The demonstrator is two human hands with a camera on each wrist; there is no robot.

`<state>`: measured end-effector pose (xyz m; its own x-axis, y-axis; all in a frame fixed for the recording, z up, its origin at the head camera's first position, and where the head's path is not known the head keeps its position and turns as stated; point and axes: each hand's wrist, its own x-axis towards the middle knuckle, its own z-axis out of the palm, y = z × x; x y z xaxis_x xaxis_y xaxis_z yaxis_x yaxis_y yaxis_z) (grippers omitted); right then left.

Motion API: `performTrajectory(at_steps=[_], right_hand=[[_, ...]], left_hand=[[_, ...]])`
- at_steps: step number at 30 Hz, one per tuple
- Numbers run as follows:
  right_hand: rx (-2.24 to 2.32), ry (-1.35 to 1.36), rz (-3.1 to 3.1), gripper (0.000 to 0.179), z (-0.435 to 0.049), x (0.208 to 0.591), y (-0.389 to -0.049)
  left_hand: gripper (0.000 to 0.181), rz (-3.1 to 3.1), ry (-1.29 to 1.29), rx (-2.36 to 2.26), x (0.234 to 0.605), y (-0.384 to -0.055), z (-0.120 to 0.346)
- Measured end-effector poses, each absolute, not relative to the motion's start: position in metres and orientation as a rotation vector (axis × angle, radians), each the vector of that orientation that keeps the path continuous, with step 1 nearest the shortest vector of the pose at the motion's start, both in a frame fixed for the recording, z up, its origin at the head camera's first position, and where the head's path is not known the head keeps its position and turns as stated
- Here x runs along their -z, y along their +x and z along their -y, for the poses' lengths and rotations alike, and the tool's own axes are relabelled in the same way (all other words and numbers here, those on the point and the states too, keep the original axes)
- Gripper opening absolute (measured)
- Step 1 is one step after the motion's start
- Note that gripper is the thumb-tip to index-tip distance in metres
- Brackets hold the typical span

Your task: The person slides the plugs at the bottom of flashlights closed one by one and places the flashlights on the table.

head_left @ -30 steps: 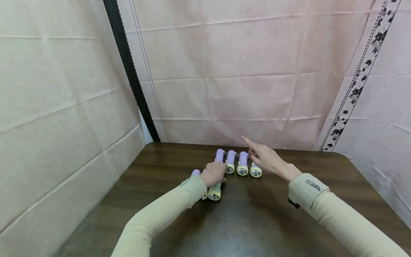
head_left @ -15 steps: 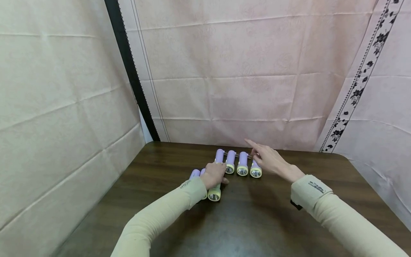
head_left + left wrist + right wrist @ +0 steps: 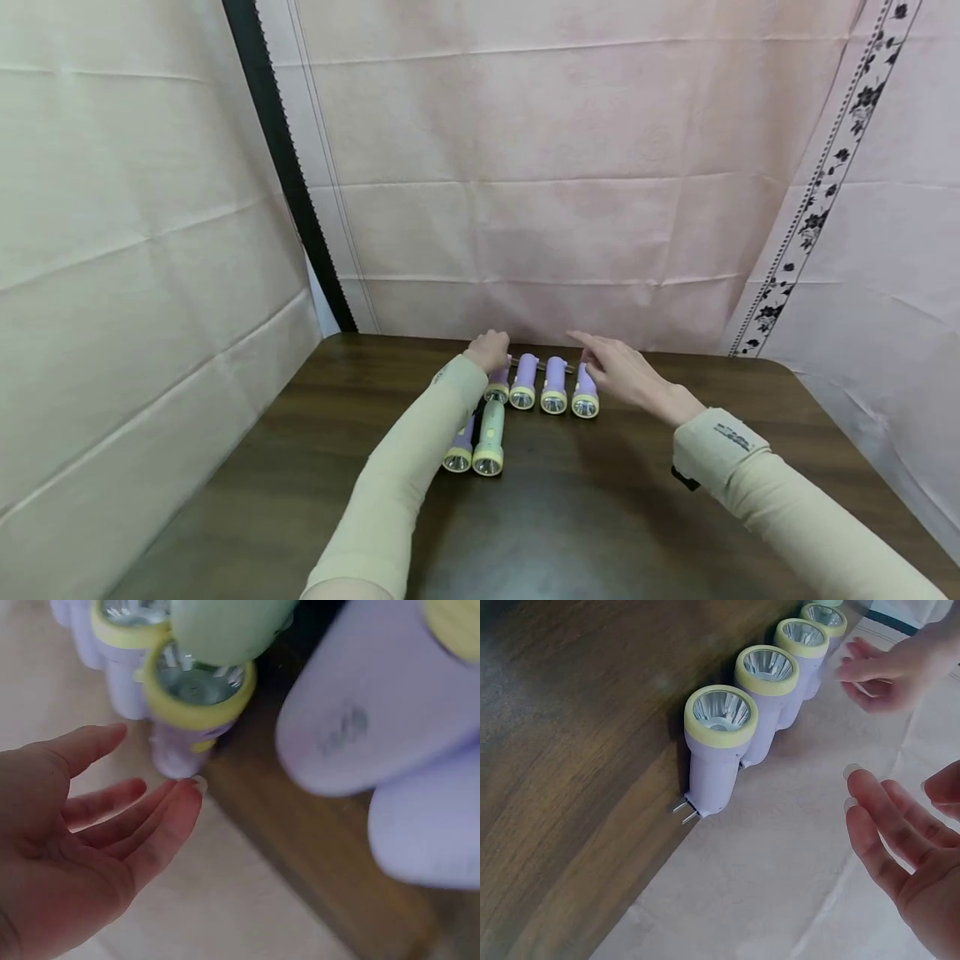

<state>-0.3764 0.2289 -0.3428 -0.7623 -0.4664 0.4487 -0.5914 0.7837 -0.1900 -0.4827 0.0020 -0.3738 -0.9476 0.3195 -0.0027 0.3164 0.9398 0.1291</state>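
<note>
Head view: four purple flashlights point(image 3: 554, 388) lie in a row near the far edge of a brown counter point(image 3: 600, 508), lenses facing the person.
Nearer pair: a green flashlight point(image 3: 491, 432) beside another purple flashlight point(image 3: 459, 452) (the left wrist view shows a second purple tail there).
Left hand point(image 3: 490, 351): fingers loosely bent, thumb apart, holding nothing; it is by the row's leftmost tail, though I cannot tell whether it touches.
Right hand point(image 3: 622, 372): fingers relaxed and parted, holding nothing, near the row's right end.
Handling: probably light, stiff, smooth plastic, somewhat slippery; best gripped round the narrow barrel, clear of the lens and metal prongs point(image 3: 685, 813).
</note>
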Motion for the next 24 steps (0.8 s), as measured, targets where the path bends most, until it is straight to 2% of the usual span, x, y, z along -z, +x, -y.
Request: performTrajectory(at_steps=[5, 9, 12, 18, 24], right_hand=[[-0.457, 0.785, 2.606, 0.052, -0.231, 0.344, -0.377], [-0.450, 0.751, 2.627, 0.051, -0.237, 0.343, -0.377], [-0.442, 0.741, 2.639, 0.050, -0.237, 0.345, -0.376], [-0.420, 0.715, 2.654, 0.051, -0.243, 0.351, -0.377], [-0.439, 0.692, 2.669, 0.051, -0.251, 0.350, -0.379]], left_hand=[[0.021, -3.011, 0.302, -0.329, 0.398, -0.509, -0.007], [0.038, -3.015, 0.222, -0.376, 0.419, -0.530, -0.016], [0.048, -3.028, 0.163, -0.387, 0.418, -0.525, -0.014], [0.035, -3.068, 0.167, -0.451, 0.392, -0.500, -0.009], [0.035, -3.111, 0.248, -0.532, 0.373, -0.497, -0.005]])
